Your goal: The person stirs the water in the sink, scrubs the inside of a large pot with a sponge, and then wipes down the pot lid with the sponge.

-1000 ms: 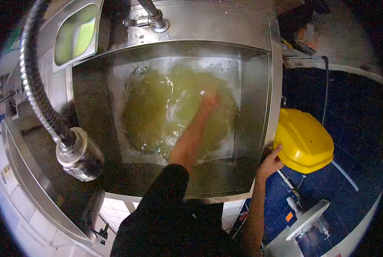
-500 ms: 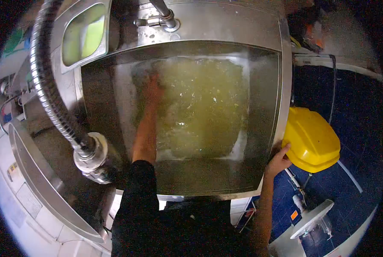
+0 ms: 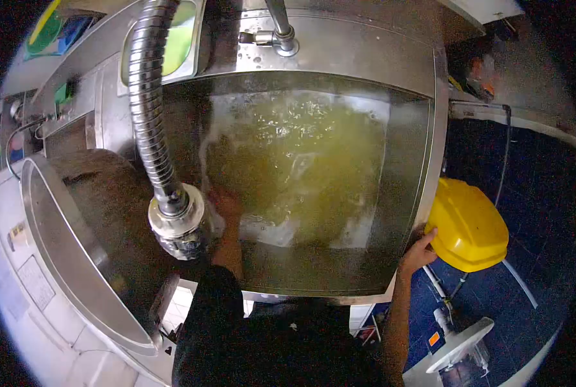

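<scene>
- Nearest: ribbed metal hose point(image 3: 147, 97) hangs down the L side of the view, ending in a spray head point(image 3: 179, 229) w/ a pale collar.
- Person's dark top point(image 3: 288, 351) fills bottom ctr; L sleeve reaches fwd, just below the spray head.
- L hand point(image 3: 227, 205) in the cloudy yellow-green water point(image 3: 327, 161), near the L side of the sink point(image 3: 327, 269); blurred & murky, so can't tell if its fingers are apart or together, or if they touch anything.
- R hand point(image 3: 419, 255) at the sink's R rim, fingers clamped on the near L edge of the yellow container point(image 3: 470, 226), thumb on top.
- Yellow container: just outside the R rim, above the blue tiled floor point(image 3: 526, 187), smooth rounded side up.
- Far L: lg curved steel vessel point(image 3: 98, 219).
- Lower R: white disc-shaped fixture point(image 3: 461, 345) w/ an orange sticker point(image 3: 434, 338) nearby.
- Farther: steel tabletop point(image 3: 365, 48) behind the sink, w/ tap point(image 3: 285, 44); metal pan point(image 3: 194, 48) w/ bright green contents at top L, partly behind the hose.
</scene>
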Tool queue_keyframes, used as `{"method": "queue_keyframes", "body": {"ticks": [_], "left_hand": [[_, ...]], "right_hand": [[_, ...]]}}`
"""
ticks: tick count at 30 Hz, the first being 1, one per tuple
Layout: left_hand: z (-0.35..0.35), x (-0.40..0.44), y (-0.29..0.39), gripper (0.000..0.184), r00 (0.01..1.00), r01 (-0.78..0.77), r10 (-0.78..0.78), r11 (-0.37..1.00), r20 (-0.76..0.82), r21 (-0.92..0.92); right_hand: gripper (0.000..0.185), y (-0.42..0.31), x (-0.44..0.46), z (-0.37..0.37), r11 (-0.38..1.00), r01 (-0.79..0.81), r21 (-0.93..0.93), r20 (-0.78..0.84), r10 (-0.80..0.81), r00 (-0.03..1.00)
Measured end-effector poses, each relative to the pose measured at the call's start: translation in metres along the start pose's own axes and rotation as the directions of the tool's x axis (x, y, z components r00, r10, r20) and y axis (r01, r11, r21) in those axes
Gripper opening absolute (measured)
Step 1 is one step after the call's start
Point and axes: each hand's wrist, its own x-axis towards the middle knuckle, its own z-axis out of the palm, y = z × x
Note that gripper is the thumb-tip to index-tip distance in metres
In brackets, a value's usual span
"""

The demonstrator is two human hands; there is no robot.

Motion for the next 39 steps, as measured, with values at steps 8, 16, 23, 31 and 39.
{"method": "queue_keyframes", "body": {"ticks": [8, 16, 23, 31, 39], "left_hand": [[0.060, -0.156, 0.036, 0.054, 0.938, 0.311, -0.330, 0.936, 0.102, 0.165], [0.138, -0.242, 0.190, 0.059, 0.646, -0.039, -0.208, 0.952, 0.735, 0.304], [0.099, -0.178, 0.339, 0.042, 0.966, -0.235, 0.259, 0.856, -0.013, -0.459], [0.072, 0.041, 0.344, 0.026, 0.840, -0.425, 0.488, 0.864, 0.237, -0.270], [-0.012, 0.126, 0.197, 0.043, 0.845, -0.486, 0.417, 0.860, 0.335, 0.157]], "right_hand": [[0.035, 0.004, 0.000, -0.002, 0.997, 0.041, -0.068, 0.043, -0.038, 0.998], [0.038, -0.024, -0.004, 0.000, 0.996, -0.077, 0.045, 0.103, 0.072, 0.992], [0.034, -0.028, -0.005, -0.001, 0.996, -0.064, 0.060, 0.068, 0.060, 0.996], [0.041, -0.028, -0.005, 0.001, 0.997, -0.073, 0.038, 0.035, 0.071, 0.997], [0.039, -0.031, -0.003, -0.001, 0.999, 0.009, -0.038, 0.056, -0.007, 0.998]]}}
